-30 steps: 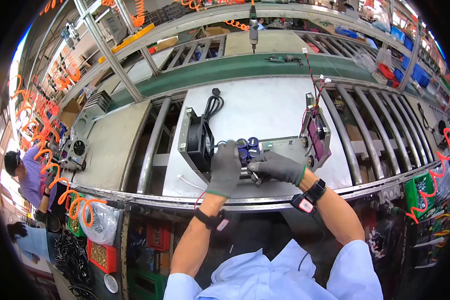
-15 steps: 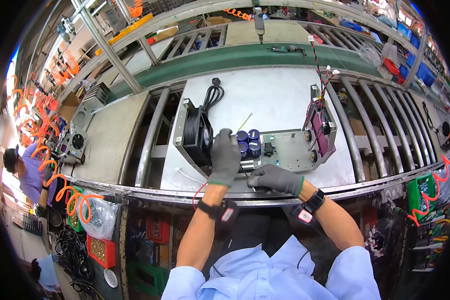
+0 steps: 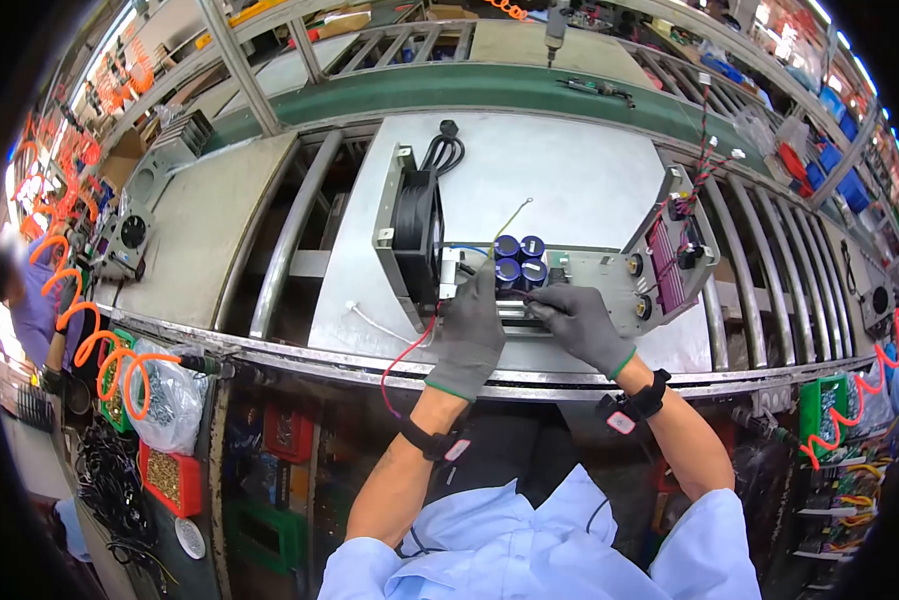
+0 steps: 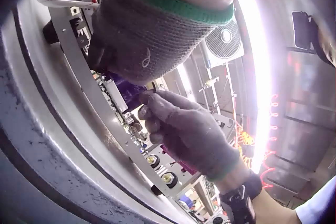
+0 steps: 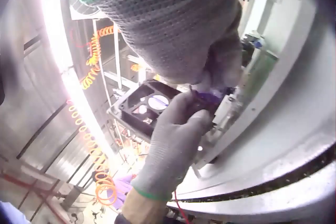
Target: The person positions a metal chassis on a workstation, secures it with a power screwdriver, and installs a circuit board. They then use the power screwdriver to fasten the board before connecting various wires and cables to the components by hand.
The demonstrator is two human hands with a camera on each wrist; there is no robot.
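A metal chassis holds a black fan at its left end and several blue-purple capacitors in the middle. My gloved left hand is beside the capacitors, finger and thumb bent around a thin dark wire at their front. On their right side my gloved right hand pinches the same dark wire, fingertips close to the left ones. The left wrist view shows the right hand with thumb and forefinger together. In the right wrist view the left hand partly hides behind the near glove.
The chassis lies on a white board over metal rollers. A yellow-green wire stands up behind the capacitors; a red wire hangs over the front edge. A screwdriver hangs beyond, above a green belt.
My right hand has risen from the chassis's front edge to the capacitors. My left hand stays beside them. The head view has shifted, moving the chassis rightward in the picture.
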